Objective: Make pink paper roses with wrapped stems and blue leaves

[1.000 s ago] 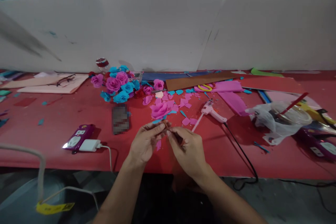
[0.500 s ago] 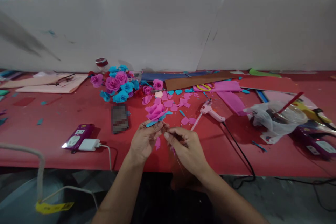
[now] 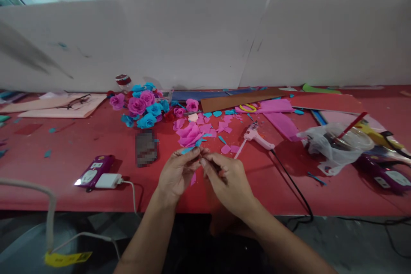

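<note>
A pink paper flower (image 3: pixel 190 135) with blue paper leaves (image 3: pixel 201 141) under its bloom is held at its base by my left hand (image 3: pixel 180 167), fingers closed. Just to the right, my right hand (image 3: pixel 226 175) is closed in a pinch close below the flower. What sits between its fingertips is too small and hidden to make out. Both hands' fingertips nearly meet above the red tabletop (image 3: pixel 189 203). Loose pink paper petals (image 3: pixel 205 127) lie behind the flower. A pink glue gun (image 3: pixel 258 138) with a glue stick in it rests to the right of my hands.
Finished paper flowers (image 3: pixel 141 105) stand in a bunch at the back left, above a blurred-out phone (image 3: pixel 146 147). Left lies a purple power strip (image 3: pixel 96 171) with a white charger (image 3: pixel 109 180). Yellow-handled scissors (image 3: pixel 248 108) and a plastic bag (image 3: pixel 337 147) lie right. A white panel (image 3: pixel 144 38) stands behind.
The flower has tilted slightly, with more of its leaves covered by my fingers. The thin strand that hung below my right hand no longer shows clearly. The camera view has shifted a little.
</note>
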A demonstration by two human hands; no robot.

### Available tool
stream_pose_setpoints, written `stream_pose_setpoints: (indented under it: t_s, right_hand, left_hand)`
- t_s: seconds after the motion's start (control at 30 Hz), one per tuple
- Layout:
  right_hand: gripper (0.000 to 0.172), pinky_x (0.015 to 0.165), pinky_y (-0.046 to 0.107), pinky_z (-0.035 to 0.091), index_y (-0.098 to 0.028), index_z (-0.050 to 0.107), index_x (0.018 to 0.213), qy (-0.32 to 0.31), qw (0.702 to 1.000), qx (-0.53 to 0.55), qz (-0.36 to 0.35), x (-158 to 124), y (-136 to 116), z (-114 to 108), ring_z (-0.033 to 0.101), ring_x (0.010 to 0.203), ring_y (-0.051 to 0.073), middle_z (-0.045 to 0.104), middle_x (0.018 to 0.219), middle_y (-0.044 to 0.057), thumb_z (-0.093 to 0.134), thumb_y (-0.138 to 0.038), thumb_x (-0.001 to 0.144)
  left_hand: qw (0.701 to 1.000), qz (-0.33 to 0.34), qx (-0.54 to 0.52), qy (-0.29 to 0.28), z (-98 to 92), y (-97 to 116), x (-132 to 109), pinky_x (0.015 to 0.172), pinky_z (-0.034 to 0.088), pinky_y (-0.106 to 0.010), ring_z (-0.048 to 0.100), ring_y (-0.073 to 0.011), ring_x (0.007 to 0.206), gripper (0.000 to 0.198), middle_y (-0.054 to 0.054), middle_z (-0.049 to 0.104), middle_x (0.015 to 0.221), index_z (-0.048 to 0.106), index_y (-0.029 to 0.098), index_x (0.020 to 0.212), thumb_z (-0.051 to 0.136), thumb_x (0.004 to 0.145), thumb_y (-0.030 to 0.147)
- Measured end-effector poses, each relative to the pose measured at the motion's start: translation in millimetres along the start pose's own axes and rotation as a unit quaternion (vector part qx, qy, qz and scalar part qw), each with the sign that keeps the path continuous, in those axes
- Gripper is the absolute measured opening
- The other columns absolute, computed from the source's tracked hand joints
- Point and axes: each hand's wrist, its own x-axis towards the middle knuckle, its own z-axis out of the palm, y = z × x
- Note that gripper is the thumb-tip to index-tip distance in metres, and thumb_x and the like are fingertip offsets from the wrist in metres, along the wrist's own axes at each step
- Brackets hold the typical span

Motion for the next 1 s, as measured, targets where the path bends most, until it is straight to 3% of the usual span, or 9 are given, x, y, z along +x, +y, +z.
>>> stream_pose_setpoints:
  t_s: [0.13, 0.2, 0.37, 0.43, 0.53, 0.7, 0.83, 0.93, 1.0]
  right_hand:
    - [0.023, 0.049, 0.021, 0.037, -0.018, 0.056, 0.066, -0.101, 0.928, 0.335, 0.13, 8, 4, 3, 0.046, 0.043, 0.008, 0.05, 0.048, -0.004, 0.051, -0.031, 0.084]
    - [0.022, 0.05, 0.021, 0.039, -0.017, 0.059, 0.07, -0.119, 0.905, 0.379, 0.149, 10, 5, 3, 0.048, 0.044, 0.008, 0.054, 0.05, -0.004, 0.051, -0.033, 0.084]
    - [0.016, 0.06, 0.024, 0.044, -0.019, 0.066, 0.086, -0.002, 0.989, 0.133, 0.07, 3, 3, 1, 0.059, 0.064, 0.013, 0.066, 0.071, 0.002, 0.064, -0.031, 0.076]
    - [0.015, 0.06, 0.025, 0.044, -0.021, 0.067, 0.088, 0.027, 0.998, 0.033, 0.044, -2, 1, 1, 0.06, 0.065, 0.014, 0.068, 0.074, 0.003, 0.062, -0.03, 0.078]
    - [0.016, 0.057, 0.024, 0.044, -0.019, 0.066, 0.076, -0.008, 0.992, 0.1, 0.08, -2, 2, 3, 0.058, 0.058, 0.012, 0.065, 0.066, 0.002, 0.056, -0.031, 0.082]
    - [0.021, 0.057, 0.025, 0.048, -0.017, 0.063, 0.071, -0.118, 0.906, 0.354, 0.199, 7, 11, 6, 0.058, 0.051, 0.01, 0.062, 0.059, -0.001, 0.06, -0.037, 0.078]
    - [0.021, 0.065, 0.027, 0.049, -0.019, 0.068, 0.088, 0.001, 0.983, 0.147, 0.111, -1, 16, 8, 0.064, 0.066, 0.015, 0.069, 0.073, 0.002, 0.069, -0.032, 0.071]
    - [0.014, 0.066, 0.028, 0.048, -0.021, 0.069, 0.087, 0.034, 0.997, 0.039, 0.064, -10, 14, 7, 0.064, 0.068, 0.016, 0.07, 0.076, 0.003, 0.062, -0.028, 0.078]
    - [0.013, 0.063, 0.026, 0.048, -0.02, 0.068, 0.08, 0.008, 0.991, 0.098, 0.093, -11, 13, 6, 0.063, 0.064, 0.014, 0.068, 0.07, 0.002, 0.058, -0.028, 0.081]
  left_hand:
    - [1.0, -0.012, 0.009, 0.005, 3.1, 3, -2, 0.05, 0.051, -0.02, 0.06, -0.0106, 0.049, 0.009, -0.003, 0.068, 0.057, 0.069, 0.012, 0.06, 0.076, 0.055, 0.014]
    - [1.0, -0.015, 0.023, 0.009, 3.9, 5, -2, 0.044, 0.048, -0.02, 0.059, -0.0113, 0.046, 0.011, -0.003, 0.068, 0.057, 0.069, 0.012, 0.062, 0.076, 0.056, 0.018]
    - [0.997, 0.017, 0.041, 0.061, 0.9, 6, 1, 0.057, 0.051, -0.018, 0.066, -0.0124, 0.065, 0.01, -0.004, 0.07, 0.066, 0.068, 0.013, 0.064, 0.076, 0.059, 0.018]
    - [0.997, 0.019, 0.042, 0.063, -1.0, 6, 1, 0.063, 0.051, -0.019, 0.066, -0.0125, 0.069, 0.011, -0.003, 0.07, 0.067, 0.068, 0.013, 0.066, 0.075, 0.06, 0.018]
    - [0.998, 0.009, 0.035, 0.056, -1.9, 7, 1, 0.063, 0.052, -0.021, 0.065, -0.0125, 0.066, 0.012, -0.003, 0.069, 0.065, 0.067, 0.012, 0.065, 0.075, 0.059, 0.018]
    - [0.995, -0.023, 0.035, 0.092, 0.2, 8, 1, 0.04, 0.043, -0.016, 0.061, -0.01, 0.051, 0.009, -0.003, 0.067, 0.061, 0.065, 0.012, 0.064, 0.072, 0.063, 0.018]
    - [0.993, -0.002, 0.02, 0.115, -2.9, 7, 3, 0.051, 0.05, -0.018, 0.064, -0.0109, 0.059, 0.004, -0.004, 0.068, 0.064, 0.066, 0.012, 0.067, 0.069, 0.066, 0.014]
    - [0.994, 0.003, 0.009, 0.113, -6.2, 7, 5, 0.062, 0.053, -0.021, 0.065, -0.0112, 0.063, 0.003, -0.004, 0.069, 0.066, 0.066, 0.012, 0.068, 0.068, 0.066, 0.013]
    - [0.994, -0.005, 0.005, 0.113, -6.5, 7, 5, 0.065, 0.053, -0.023, 0.065, -0.0113, 0.063, 0.002, -0.004, 0.069, 0.065, 0.066, 0.012, 0.068, 0.068, 0.066, 0.012]
